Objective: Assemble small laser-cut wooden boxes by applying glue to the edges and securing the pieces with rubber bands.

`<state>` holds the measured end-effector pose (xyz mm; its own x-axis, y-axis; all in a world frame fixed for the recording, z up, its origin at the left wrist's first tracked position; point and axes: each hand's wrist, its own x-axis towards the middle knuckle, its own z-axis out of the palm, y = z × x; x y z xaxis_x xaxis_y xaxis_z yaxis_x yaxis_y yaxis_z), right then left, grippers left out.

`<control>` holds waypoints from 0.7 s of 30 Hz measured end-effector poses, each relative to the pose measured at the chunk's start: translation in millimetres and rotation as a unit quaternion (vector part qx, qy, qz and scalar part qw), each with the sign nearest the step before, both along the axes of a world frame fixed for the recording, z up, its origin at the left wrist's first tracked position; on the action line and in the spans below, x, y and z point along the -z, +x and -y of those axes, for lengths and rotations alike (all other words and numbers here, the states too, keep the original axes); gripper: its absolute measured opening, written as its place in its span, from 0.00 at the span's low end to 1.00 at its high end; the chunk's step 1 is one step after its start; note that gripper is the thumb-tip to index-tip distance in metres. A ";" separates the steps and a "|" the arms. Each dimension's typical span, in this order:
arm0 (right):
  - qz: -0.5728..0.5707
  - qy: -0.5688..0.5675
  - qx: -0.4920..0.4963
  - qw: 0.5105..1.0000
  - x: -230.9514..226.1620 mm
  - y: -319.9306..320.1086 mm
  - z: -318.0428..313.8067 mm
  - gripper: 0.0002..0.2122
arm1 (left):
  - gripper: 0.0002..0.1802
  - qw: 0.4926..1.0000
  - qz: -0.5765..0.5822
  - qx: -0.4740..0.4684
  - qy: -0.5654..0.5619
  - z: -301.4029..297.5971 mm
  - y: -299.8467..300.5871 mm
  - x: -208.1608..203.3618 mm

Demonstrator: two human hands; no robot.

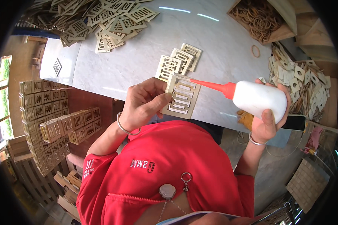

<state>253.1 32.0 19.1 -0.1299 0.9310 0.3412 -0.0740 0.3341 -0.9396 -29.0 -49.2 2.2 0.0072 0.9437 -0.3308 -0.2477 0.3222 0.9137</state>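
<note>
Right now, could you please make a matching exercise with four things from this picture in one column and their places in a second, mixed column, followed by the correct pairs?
Things:
1. cut-out wooden panel
2. glue bottle
3. rubber bands
4. assembled wooden cubes

Places:
A. in a wooden box at the table's far right corner
B. held in the right hand
C. stacked beside the table, on the left
D. held in the left hand

Pairs: 1-D, 2-B, 3-A, 4-C

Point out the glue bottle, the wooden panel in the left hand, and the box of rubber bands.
glue bottle [260, 98], head view, white body.
wooden panel [181, 96], head view, slotted middle.
box of rubber bands [279, 34], head view, front wall.
</note>
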 end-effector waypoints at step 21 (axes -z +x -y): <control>-0.163 -0.134 0.046 0.976 30.3 24.6 -3.6 0.33 | 0.06 0.981 0.187 -0.008 -0.050 -9.1 4.2 11.5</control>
